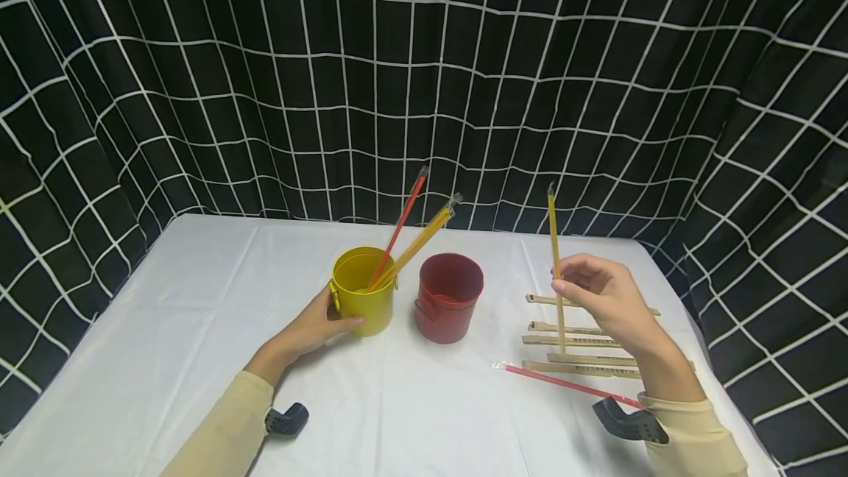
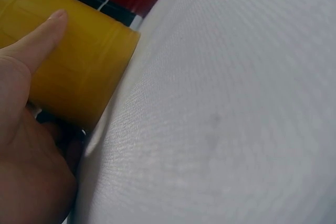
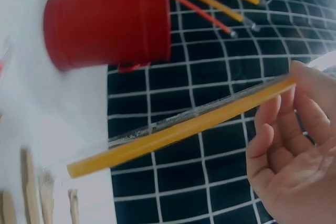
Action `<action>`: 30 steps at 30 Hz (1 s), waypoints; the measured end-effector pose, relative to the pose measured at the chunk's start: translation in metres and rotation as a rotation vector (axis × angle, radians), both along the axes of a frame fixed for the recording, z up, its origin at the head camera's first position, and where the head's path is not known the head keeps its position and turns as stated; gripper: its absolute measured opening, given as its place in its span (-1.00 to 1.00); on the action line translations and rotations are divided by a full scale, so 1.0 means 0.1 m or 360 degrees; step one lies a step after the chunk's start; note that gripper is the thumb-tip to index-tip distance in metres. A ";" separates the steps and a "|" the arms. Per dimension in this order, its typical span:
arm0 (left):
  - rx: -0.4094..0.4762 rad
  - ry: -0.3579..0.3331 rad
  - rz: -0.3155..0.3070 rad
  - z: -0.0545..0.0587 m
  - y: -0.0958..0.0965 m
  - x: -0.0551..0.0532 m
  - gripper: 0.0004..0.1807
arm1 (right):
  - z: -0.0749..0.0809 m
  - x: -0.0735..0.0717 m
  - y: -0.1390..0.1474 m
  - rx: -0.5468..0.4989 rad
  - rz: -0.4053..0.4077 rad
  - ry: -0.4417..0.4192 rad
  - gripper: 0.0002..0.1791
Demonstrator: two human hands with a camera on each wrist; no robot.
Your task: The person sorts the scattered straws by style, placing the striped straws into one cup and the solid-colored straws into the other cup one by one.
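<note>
Two buckets (image 1: 379, 312), three yellow straws (image 1: 554, 234), two red straws (image 1: 570, 384), five paper-wrapped sticks (image 1: 596, 361)

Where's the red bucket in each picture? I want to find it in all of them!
Head: the red bucket stands near the middle, just right of the yellow bucket.
Left wrist: only a blurry part shows, at the top edge, left of the middle.
Right wrist: it looks big, at the upper left, turned sideways in the picture.
Shared landmark: the yellow bucket, at least partly seen in all three views.
</note>
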State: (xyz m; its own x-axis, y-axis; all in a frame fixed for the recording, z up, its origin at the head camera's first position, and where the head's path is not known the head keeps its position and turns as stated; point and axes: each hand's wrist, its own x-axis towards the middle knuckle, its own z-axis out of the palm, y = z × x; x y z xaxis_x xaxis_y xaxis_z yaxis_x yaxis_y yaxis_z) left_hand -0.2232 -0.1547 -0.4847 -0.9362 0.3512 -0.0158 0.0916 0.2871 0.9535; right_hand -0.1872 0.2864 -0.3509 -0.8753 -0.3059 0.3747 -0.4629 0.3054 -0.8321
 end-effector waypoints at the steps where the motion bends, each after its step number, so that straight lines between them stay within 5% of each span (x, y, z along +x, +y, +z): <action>1: 0.0000 -0.0002 0.0000 0.00 0.00 0.00 0.00 | 0.01 0.00 -0.03 -0.0027 -0.0003 0.0018 -0.75; 30: 0.0037 0.0019 -0.0021 0.02 0.00 0.02 -0.01 | 0.22 0.00 -0.73 -0.0698 0.0163 0.0124 -0.63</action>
